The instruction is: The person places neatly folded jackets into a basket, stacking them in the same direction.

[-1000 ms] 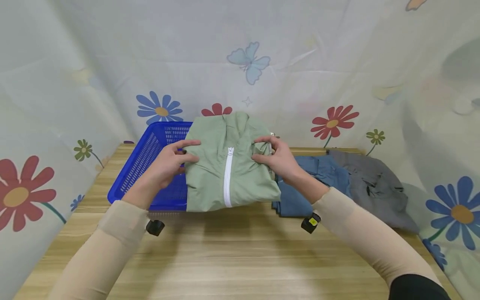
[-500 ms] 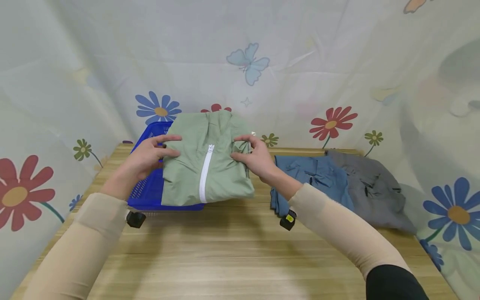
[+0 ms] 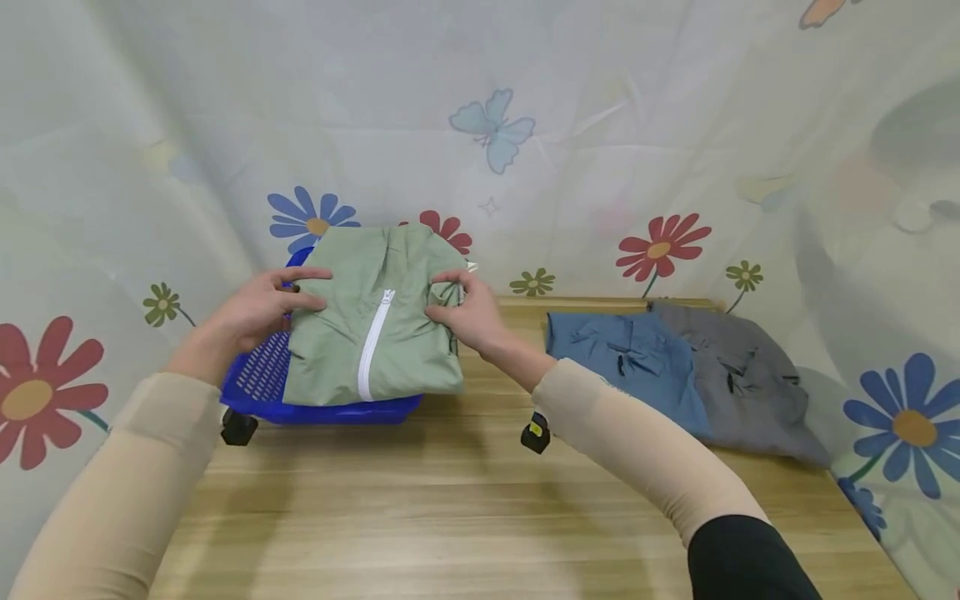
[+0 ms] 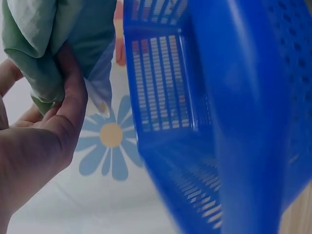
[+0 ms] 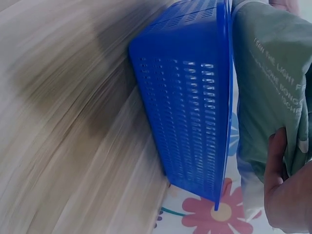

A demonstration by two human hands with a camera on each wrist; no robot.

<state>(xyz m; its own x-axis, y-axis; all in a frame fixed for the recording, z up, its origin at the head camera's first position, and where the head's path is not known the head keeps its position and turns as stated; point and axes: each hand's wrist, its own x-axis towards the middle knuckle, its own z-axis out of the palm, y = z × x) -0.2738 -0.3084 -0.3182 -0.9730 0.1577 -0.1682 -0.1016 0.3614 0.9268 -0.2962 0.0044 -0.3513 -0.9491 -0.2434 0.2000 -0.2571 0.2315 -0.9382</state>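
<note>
A folded light-green jacket [image 3: 408, 342] with a white front zipper is held up over the blue plastic basket [image 3: 330, 413], hiding most of it in the head view. My left hand [image 3: 251, 310] grips the jacket's left side between thumb and fingers; the left wrist view shows the cloth bunched in that hand [image 4: 53, 107]. On the opposite side, my right hand [image 3: 472, 315] pinches the right edge. White lettering shows on the jacket's underside [image 5: 273, 73] in the right wrist view, where the cloth is above the basket's rim [image 5: 225, 97].
A folded blue garment [image 3: 630, 358] and a grey garment [image 3: 750, 383] lie side by side at the right of the wooden table [image 3: 420, 508]. A white curtain [image 3: 600, 125] printed with flowers and a butterfly stands behind and at both sides.
Both hands have carried the green jacket leftward, from the basket's right side to over the basket. The blue garment, partly covered by my right arm before, now shows more fully.
</note>
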